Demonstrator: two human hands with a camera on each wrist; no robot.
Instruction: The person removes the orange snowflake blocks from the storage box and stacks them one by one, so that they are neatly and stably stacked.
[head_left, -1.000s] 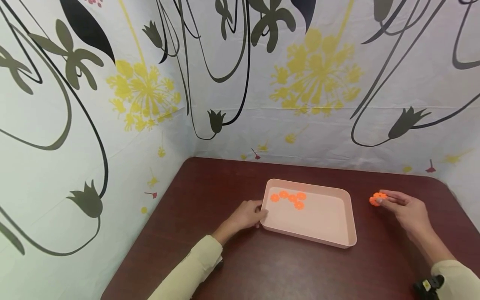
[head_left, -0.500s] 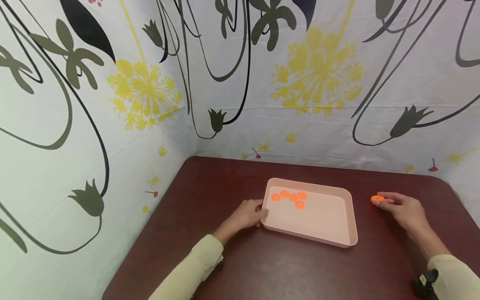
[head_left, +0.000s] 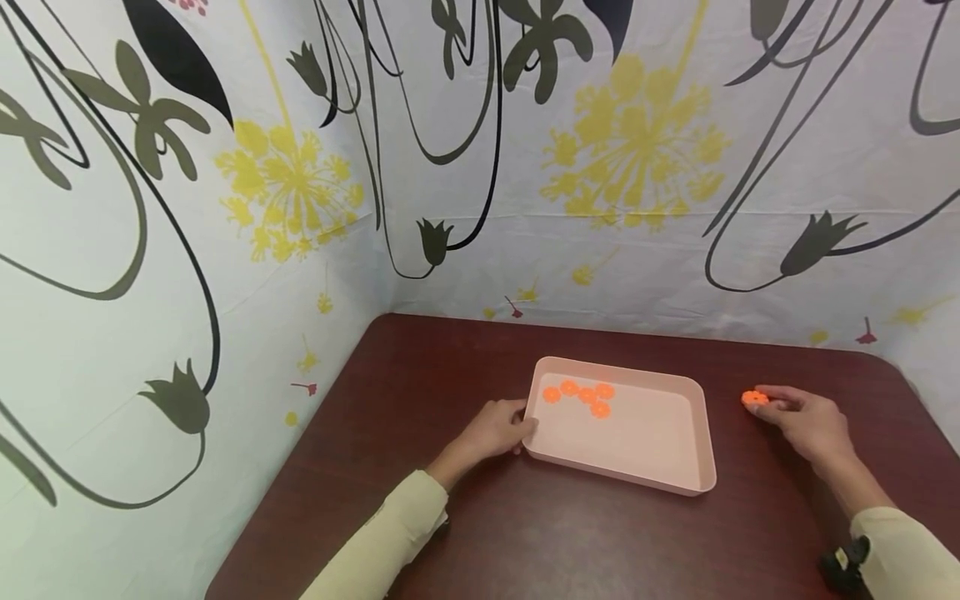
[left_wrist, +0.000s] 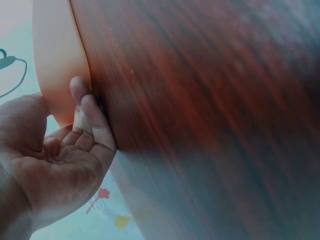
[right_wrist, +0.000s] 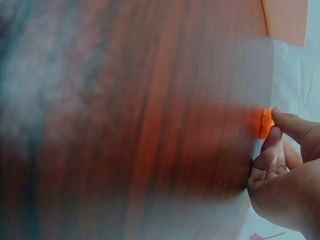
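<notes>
My left hand (head_left: 491, 429) grips the left wall of a shallow peach-coloured tray (head_left: 645, 442), its thumb at the rim. In the left wrist view the fingers press against the outer side of the tray wall (left_wrist: 57, 55), low at the tabletop. Several flat orange scalloped discs (head_left: 588, 396) lie in a cluster at the tray's far left. Right of the tray, my right hand (head_left: 813, 425) pinches an orange scalloped piece (head_left: 753, 398) between thumb and fingers. In the right wrist view this orange piece (right_wrist: 266, 123) stands low at the tabletop; a line across its side suggests stacked discs, but their number is unclear.
The dark reddish-brown table (head_left: 600, 550) extends around the tray. A white cloth (head_left: 465, 183) with printed flowers and stems hangs behind it and on the left. A black device (head_left: 846, 562) sits at the right sleeve.
My right hand has lowered the orange piece slightly, and it now appears flatter, with less of its face showing. The left hand and tray stay in place.
</notes>
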